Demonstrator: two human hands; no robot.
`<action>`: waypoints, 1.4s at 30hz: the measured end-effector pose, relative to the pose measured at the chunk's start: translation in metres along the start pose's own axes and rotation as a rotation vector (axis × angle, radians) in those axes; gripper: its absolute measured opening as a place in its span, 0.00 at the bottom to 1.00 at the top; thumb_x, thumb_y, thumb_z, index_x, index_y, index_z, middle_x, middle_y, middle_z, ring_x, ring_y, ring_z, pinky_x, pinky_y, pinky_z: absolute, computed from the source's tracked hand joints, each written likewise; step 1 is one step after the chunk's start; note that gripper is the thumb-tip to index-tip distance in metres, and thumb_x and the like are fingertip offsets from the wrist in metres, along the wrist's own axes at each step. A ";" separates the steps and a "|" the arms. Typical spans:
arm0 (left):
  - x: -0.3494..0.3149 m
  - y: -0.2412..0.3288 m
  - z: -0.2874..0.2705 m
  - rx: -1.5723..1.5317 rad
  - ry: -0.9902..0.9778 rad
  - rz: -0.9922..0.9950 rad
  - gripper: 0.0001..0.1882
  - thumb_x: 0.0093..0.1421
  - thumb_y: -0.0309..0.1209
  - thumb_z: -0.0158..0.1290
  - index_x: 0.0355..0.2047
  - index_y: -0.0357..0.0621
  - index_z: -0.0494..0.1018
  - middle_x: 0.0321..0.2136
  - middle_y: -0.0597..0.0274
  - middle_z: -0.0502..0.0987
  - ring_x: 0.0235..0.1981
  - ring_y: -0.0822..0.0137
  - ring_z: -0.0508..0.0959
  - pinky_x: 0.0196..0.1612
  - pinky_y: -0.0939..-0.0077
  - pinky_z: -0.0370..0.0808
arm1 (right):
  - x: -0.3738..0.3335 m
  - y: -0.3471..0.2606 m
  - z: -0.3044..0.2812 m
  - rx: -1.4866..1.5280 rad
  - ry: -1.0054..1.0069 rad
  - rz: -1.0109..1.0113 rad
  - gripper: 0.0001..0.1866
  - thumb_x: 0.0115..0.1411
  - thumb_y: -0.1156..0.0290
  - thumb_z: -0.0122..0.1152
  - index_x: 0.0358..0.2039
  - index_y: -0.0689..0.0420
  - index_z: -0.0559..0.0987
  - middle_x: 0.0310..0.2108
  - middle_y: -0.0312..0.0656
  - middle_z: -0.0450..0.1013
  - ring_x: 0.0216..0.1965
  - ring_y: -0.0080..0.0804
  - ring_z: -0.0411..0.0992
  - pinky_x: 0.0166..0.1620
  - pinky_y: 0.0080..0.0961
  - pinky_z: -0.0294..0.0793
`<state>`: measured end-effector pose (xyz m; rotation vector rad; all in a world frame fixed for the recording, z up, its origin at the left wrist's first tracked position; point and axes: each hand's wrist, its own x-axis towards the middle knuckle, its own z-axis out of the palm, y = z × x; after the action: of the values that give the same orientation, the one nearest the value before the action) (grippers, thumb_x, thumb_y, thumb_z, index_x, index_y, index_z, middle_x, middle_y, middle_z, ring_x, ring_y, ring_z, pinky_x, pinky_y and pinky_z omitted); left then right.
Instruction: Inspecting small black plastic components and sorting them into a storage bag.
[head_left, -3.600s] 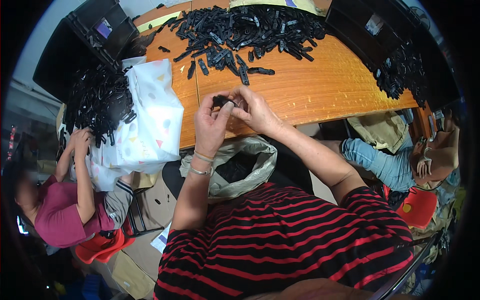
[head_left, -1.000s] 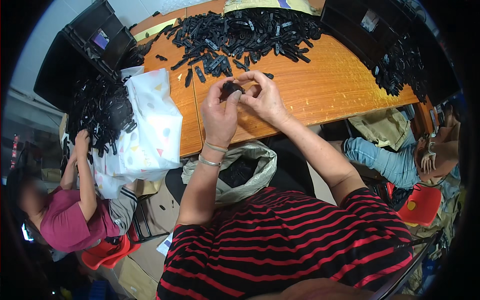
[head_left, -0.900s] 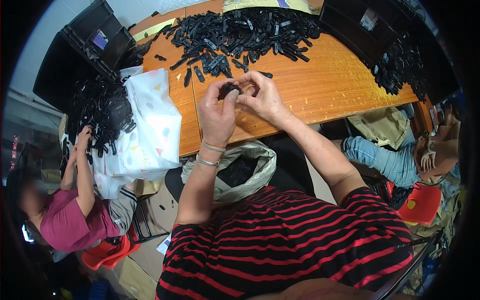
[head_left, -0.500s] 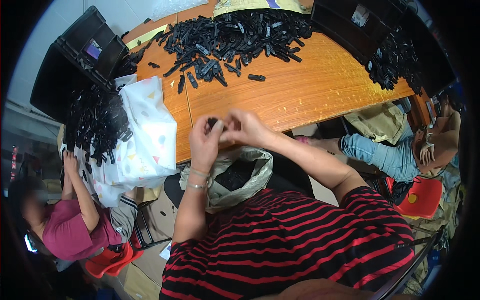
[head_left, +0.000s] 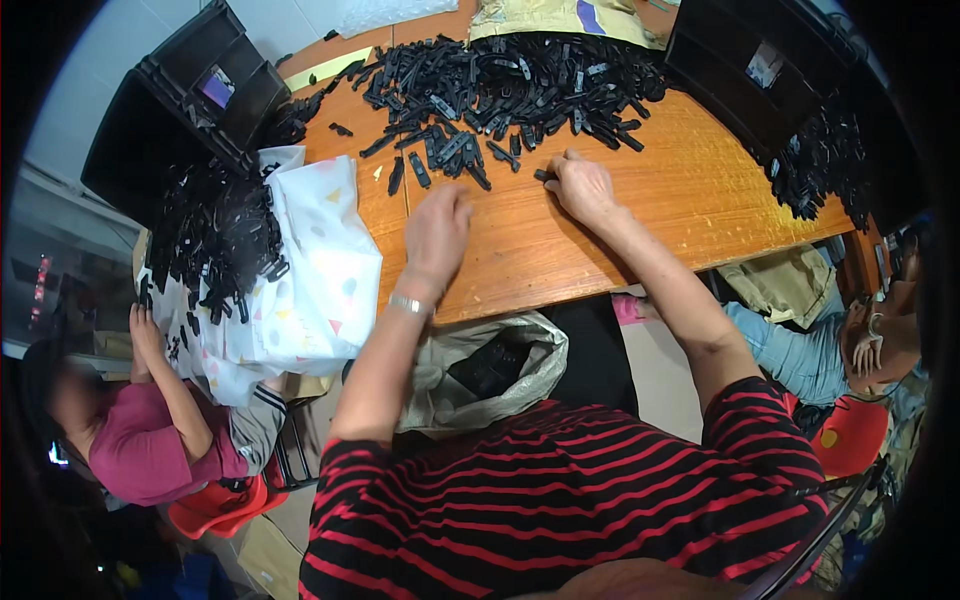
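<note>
Hands reach out over a wooden table (head_left: 690, 210). The person's right hand (head_left: 583, 187) lies low on the wood, and its fingertips (head_left: 556, 172) touch a small black plastic piece (head_left: 543, 175) at the near edge of a big pile of black pieces (head_left: 510, 85). Whether the fingers pinch that piece or only press on it cannot be told. The left hand (head_left: 437, 232) hangs over bare wood with its fingers curled loosely down, and nothing shows in it. It is just below a few loose black pieces (head_left: 440, 160) that lie near the pile. A thin silver bracelet (head_left: 408, 304) sits on the left wrist.

A white cloth with little coloured shapes (head_left: 320, 280) hangs off the left end of the table, and more black pieces (head_left: 215, 245) are heaped on it. Black bins (head_left: 200, 90) stand behind that heap, and another black bin (head_left: 760, 70) stands at the far right. A grey plastic bag (head_left: 490, 370) sits open below the table edge, by the person's red and black striped shirt (head_left: 560, 500). Another person in a pink top (head_left: 150, 450) sits at the left, with a hand up at the cloth.
</note>
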<state>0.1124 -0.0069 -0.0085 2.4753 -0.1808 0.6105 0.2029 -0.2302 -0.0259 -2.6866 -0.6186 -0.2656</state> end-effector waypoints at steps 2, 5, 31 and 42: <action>0.033 -0.010 0.013 -0.006 0.001 -0.020 0.11 0.55 0.25 0.53 0.39 0.42 0.74 0.33 0.52 0.76 0.34 0.53 0.77 0.36 0.65 0.74 | -0.004 0.002 0.002 0.018 -0.009 0.023 0.11 0.51 0.70 0.65 0.34 0.60 0.78 0.35 0.51 0.72 0.35 0.51 0.73 0.39 0.41 0.72; 0.063 -0.024 0.027 0.278 0.040 0.156 0.10 0.53 0.23 0.53 0.38 0.45 0.75 0.32 0.55 0.73 0.34 0.54 0.76 0.34 0.65 0.73 | -0.012 0.002 0.001 0.068 0.006 0.018 0.11 0.51 0.70 0.65 0.34 0.60 0.77 0.35 0.50 0.72 0.35 0.51 0.73 0.38 0.41 0.72; -0.045 0.035 0.004 -1.281 0.099 -0.376 0.12 0.62 0.22 0.50 0.46 0.33 0.69 0.34 0.63 0.74 0.32 0.75 0.76 0.34 0.84 0.74 | -0.042 -0.091 0.001 1.500 -0.058 0.166 0.09 0.62 0.76 0.53 0.42 0.64 0.69 0.27 0.37 0.73 0.23 0.18 0.72 0.25 0.15 0.74; -0.048 0.036 -0.012 -1.328 0.105 -0.474 0.11 0.58 0.23 0.56 0.41 0.39 0.70 0.32 0.66 0.76 0.29 0.78 0.76 0.33 0.87 0.73 | -0.050 -0.100 -0.007 1.259 -0.077 0.077 0.10 0.58 0.76 0.60 0.40 0.64 0.74 0.30 0.37 0.74 0.24 0.16 0.71 0.27 0.13 0.71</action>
<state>0.0563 -0.0301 -0.0038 1.1269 0.0530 0.2419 0.1127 -0.1685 -0.0017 -1.4930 -0.4554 0.2091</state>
